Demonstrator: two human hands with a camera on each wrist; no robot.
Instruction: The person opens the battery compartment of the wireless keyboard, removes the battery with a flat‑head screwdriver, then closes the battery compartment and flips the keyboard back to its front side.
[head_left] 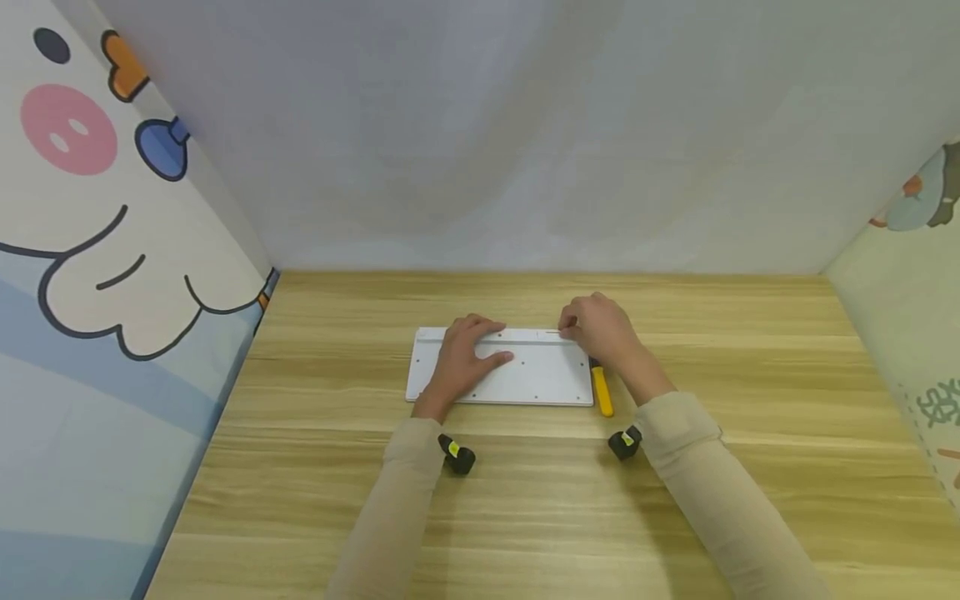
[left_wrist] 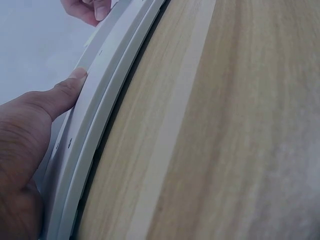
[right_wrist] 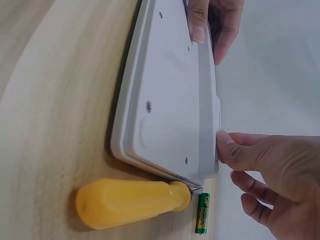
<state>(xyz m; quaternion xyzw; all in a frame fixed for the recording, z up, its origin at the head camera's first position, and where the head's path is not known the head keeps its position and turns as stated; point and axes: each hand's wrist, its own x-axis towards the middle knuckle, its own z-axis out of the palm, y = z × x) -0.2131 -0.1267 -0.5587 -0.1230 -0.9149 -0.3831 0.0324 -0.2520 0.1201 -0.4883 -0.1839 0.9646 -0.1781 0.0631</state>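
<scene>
A white keyboard (head_left: 551,379) lies underside up on the wooden table, with small screws in its face and a raised ridge along the far edge. My left hand (head_left: 462,360) grips that ridge left of the middle, thumb on the near side and fingers over the far side. At the right end of the ridge, my right hand (head_left: 602,329) pinches the edge between thumb and index finger (right_wrist: 240,137), beside a slightly raised strip. A screwdriver with a yellow handle (right_wrist: 132,200) lies against the keyboard's right end. Near its tip is a green battery (right_wrist: 202,213), hidden in the head view.
The wood-grain table (head_left: 525,517) ends at a pale wall (head_left: 525,167) behind the keyboard. Cartoon-printed panels (head_left: 82,250) stand on the left and right. Two small black devices (head_left: 457,457) show at the wrists.
</scene>
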